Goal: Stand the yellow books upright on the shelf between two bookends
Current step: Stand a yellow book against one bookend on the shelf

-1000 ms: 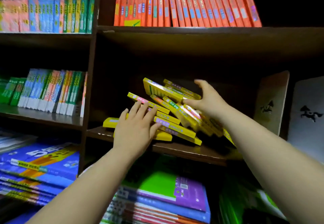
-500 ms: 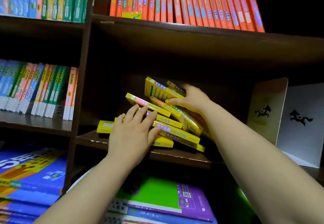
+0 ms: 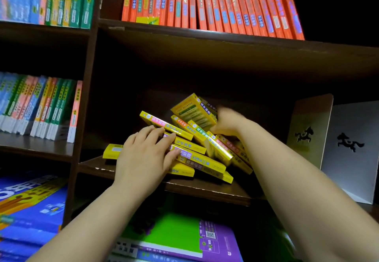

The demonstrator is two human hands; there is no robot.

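A jumbled heap of small yellow books lies toppled on the middle shelf. My left hand rests flat on the left side of the heap, fingers straight, pressing on the low books. My right hand, blurred by motion, grips the topmost yellow book and tilts it up at the back of the heap. Two bookends with horse cut-outs stand to the right: a tan bookend and a white bookend.
Orange books fill the shelf above. Blue, green and pink books stand in the left bay. Large blue and green-purple workbooks lie stacked below. A dark vertical shelf post divides the bays.
My right hand has closed round the topmost yellow book and lifted it more upright. My left hand stays pressed on the heap. The view has moved closer and to the right.
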